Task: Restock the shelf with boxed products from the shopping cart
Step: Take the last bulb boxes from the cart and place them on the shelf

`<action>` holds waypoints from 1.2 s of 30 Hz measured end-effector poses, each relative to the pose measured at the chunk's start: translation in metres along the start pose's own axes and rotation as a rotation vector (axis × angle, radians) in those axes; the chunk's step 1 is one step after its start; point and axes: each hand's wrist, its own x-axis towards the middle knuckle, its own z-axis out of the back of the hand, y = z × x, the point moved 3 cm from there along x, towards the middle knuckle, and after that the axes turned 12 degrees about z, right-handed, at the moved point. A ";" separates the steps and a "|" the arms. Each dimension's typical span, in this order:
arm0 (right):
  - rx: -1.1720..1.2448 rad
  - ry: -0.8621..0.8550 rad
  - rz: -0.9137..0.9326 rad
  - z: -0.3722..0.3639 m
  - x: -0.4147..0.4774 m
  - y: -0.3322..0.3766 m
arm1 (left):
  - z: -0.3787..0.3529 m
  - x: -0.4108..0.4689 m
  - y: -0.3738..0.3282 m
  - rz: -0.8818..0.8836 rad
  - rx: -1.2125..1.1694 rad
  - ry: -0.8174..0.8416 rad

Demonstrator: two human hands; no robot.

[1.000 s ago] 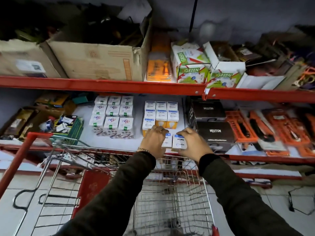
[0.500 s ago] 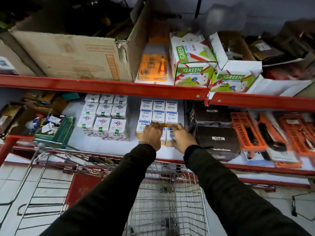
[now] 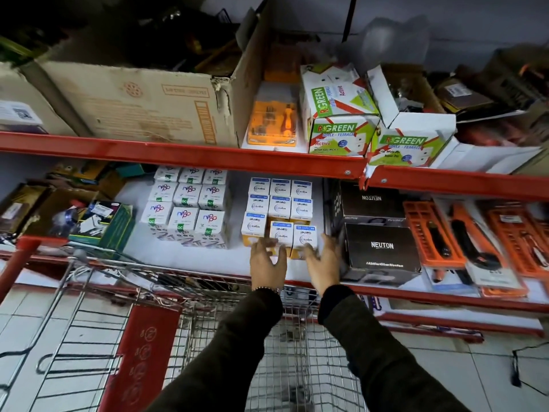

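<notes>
Two small white and blue bulb boxes (image 3: 292,237) stand side by side at the front of a block of the same boxes (image 3: 279,200) on the middle shelf (image 3: 184,257). My left hand (image 3: 267,264) and my right hand (image 3: 322,263) hover just in front of the two boxes, fingers spread, holding nothing. The fingertips are blurred and lie at or just off the box fronts. The wire shopping cart (image 3: 285,352) sits below my arms, against the shelf edge.
A second block of white boxes (image 3: 185,211) stands left of the bulb boxes. Black Neuton cartons (image 3: 381,248) stand right of my right hand. Orange tool packs (image 3: 481,242) lie further right. A big cardboard box (image 3: 148,99) and green-printed cartons (image 3: 341,126) fill the upper shelf.
Both hands carried two bulb boxes from above the cart to the shelf, set them in front of the block, and have now let go and drawn back slightly.
</notes>
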 end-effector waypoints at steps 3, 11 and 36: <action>0.394 -0.092 -0.320 -0.015 -0.011 -0.014 | -0.017 0.000 0.020 0.571 -0.239 0.126; 0.956 -0.135 -0.688 -0.024 0.013 -0.019 | -0.045 0.039 0.017 0.927 -0.453 0.284; 0.892 -0.065 -0.658 -0.031 0.039 -0.027 | -0.053 0.063 0.015 0.895 -0.577 0.250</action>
